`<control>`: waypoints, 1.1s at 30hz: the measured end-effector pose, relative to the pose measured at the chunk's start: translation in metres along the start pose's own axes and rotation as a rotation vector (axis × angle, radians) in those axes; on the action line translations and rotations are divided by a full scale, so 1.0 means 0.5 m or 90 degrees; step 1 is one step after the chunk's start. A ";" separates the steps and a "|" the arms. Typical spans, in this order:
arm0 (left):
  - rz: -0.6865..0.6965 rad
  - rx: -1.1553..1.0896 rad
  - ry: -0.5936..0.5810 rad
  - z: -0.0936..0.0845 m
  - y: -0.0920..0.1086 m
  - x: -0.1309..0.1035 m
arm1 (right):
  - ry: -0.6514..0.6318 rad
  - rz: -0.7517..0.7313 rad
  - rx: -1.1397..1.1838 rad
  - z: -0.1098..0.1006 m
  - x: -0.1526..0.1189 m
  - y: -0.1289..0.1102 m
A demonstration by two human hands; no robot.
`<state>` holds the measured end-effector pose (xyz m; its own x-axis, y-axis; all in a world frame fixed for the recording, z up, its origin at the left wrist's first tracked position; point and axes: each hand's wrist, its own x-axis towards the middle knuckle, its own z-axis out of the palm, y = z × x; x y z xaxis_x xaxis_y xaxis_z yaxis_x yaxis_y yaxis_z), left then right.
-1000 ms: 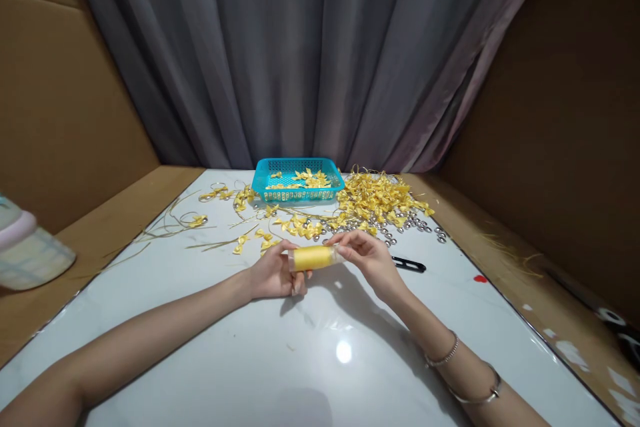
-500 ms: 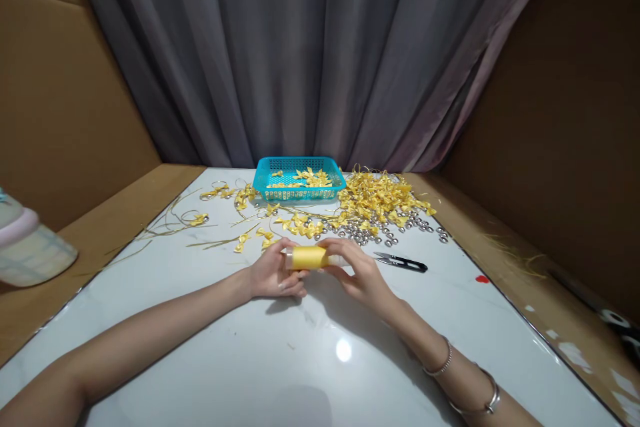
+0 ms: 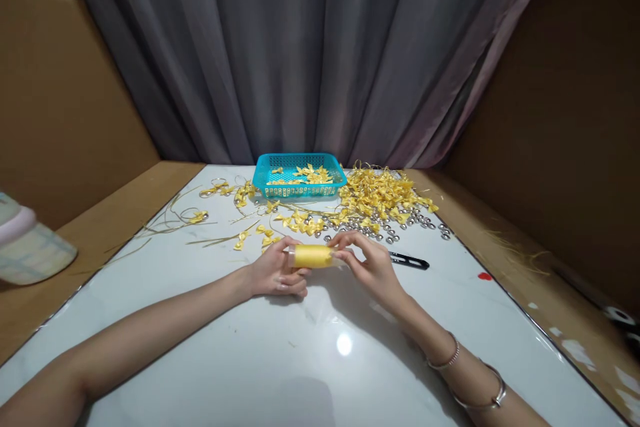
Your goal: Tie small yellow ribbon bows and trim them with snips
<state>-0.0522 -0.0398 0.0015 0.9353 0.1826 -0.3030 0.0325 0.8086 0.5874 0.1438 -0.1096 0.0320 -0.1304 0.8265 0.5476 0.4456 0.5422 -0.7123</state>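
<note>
A spool of yellow thread [image 3: 313, 255] lies level above the white table, its clear end showing at the left. My left hand [image 3: 280, 270] holds that end, thumb on top and the other fingers curled beneath. At the spool's right end, the thumb and forefinger of my right hand [image 3: 367, 263] are pinched together against it; whether they have a loose thread between them is too small to tell. Thread snips [image 3: 410, 261] lie just past my right hand, their blades hidden behind it. Small yellow ribbon bows [image 3: 267, 238] lie beyond my left hand.
A turquoise basket [image 3: 300, 191] with bows inside stands at the back. To its right is a heap of yellow bows [image 3: 377, 193], with silver rings [image 3: 390, 233] scattered in front. Gold cords [image 3: 220, 240] lie at left. A pale container [image 3: 35, 247] stands at the left edge.
My right hand has shifted slightly right along the spool, and its fingers have drawn into a pinch at the end. My left fingers have curled in more. The snips are now more covered.
</note>
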 end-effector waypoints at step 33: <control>0.300 0.304 0.281 0.022 -0.017 0.005 | -0.182 -0.006 0.029 0.005 0.135 0.021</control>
<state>-0.0465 -0.0524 0.0038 0.6652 0.7308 -0.1531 -0.0906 0.2826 0.9550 0.1373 -0.0477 0.0604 -0.3821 0.8269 0.4126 0.4033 0.5510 -0.7306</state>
